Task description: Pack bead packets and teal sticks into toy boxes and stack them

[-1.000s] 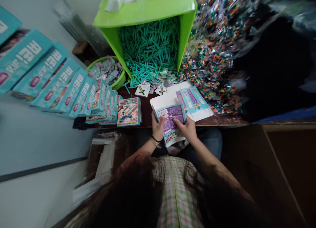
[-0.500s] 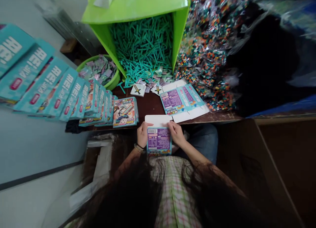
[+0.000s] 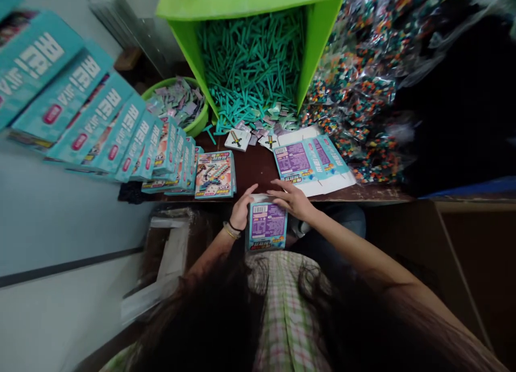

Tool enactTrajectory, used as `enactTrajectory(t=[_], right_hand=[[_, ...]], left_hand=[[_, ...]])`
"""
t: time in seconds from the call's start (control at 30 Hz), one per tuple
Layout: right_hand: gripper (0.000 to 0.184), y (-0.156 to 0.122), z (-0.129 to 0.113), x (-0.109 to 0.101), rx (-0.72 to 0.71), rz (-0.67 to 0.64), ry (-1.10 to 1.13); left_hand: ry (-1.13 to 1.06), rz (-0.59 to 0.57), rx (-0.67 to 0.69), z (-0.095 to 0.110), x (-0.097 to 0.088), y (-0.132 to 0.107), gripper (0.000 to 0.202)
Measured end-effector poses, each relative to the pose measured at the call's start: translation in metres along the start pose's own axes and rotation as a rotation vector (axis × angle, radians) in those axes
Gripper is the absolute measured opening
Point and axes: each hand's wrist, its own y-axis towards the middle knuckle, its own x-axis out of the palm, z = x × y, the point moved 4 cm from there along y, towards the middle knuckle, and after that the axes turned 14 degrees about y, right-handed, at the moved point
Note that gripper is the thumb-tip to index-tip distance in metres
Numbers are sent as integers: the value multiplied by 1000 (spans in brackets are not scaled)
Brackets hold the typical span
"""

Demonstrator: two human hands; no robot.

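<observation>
A small teal and purple cardboard box (image 3: 268,221) is held upright over my lap, at the table's front edge. Its printed back panel, with a barcode, faces up at me. My left hand (image 3: 241,210) grips the box's left side, thumb and fingers near the top corner. Across the top right corner lies my right hand (image 3: 296,201), its fingers stretched out and apart over the white top flap (image 3: 261,198). Flat unfolded boxes (image 3: 296,162) lie on the table just beyond my right hand. A stack of printed cards or flat packs (image 3: 214,176) sits beyond my left hand.
Teal boxes (image 3: 91,114) stand in a long row at the left. A green bin (image 3: 314,49) lies on its side, spilling teal sticks. A green basket (image 3: 197,124) holds small packets. Bags of coloured beads (image 3: 350,108) are heaped at the right. Small sword-printed cards (image 3: 237,140) lie mid-table.
The white top flap, standing up flat before, is now folded over and shows only as a narrow strip. My right hand has gone from pinching the flap to stretched fingers over it. The view has shifted.
</observation>
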Motion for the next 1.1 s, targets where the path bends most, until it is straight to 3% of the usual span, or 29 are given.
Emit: enactTrajectory(t=[0.1, 0.23, 0.43, 0.67, 0.83, 0.93, 1.1], right_hand=[[45, -5, 3, 8, 222, -13, 234], [38, -1, 8, 3, 366, 16, 253], [35, -12, 1, 6, 198, -157, 201], [34, -15, 4, 8, 247, 5, 140], [39, -20, 1, 7, 103, -194, 89], [39, -32, 0, 5, 47, -214, 15], [41, -47, 6, 12, 26, -123, 3]], left_hand=[[-3, -31, 23, 0, 6, -2, 62], [-21, -65, 34, -3, 12, 0, 56], [-63, -18, 210, -9, 9, -5, 46], [136, -18, 347, -11, 6, -10, 56], [178, 12, 391, -11, 5, -15, 60], [327, 31, 497, -10, 5, -22, 50], [610, 85, 641, -4, -1, -28, 34]])
